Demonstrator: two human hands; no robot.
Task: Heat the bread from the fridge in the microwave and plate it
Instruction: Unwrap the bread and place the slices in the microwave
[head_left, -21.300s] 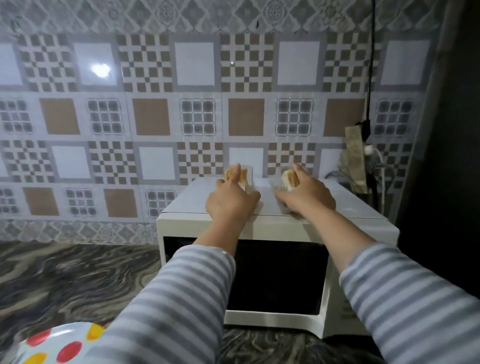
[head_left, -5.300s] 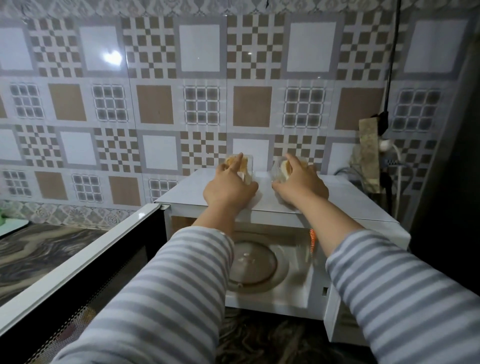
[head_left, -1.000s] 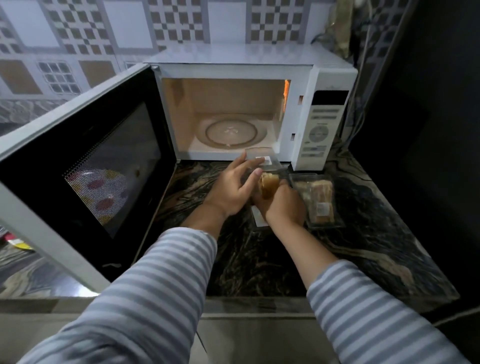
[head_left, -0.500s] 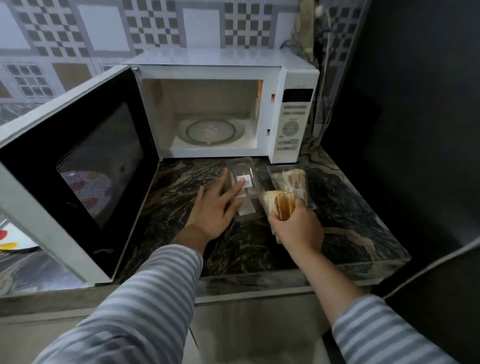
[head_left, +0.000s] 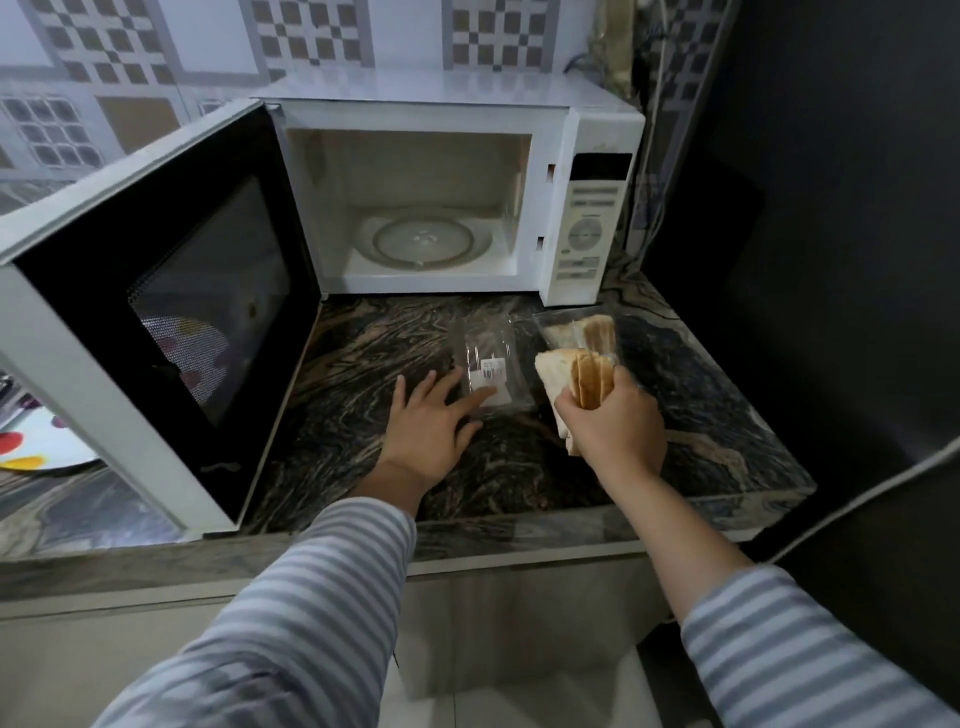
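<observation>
From the head view, the right hand (head_left: 610, 423) grips the bread (head_left: 576, 376), lifted clear of the table (head_left: 701, 395), likely ready to go in. The left hand (head_left: 428, 421) lies flat with fingers spread, fingertips on the empty clear wrapper (head_left: 491, 371), seemingly to pin it. A second pack (head_left: 582, 330) sits just behind. The microwave (head_left: 467, 192) stands open, its turntable (head_left: 426, 241) bare; the door (head_left: 171, 306) blocks the left, so the path forward looks free
</observation>
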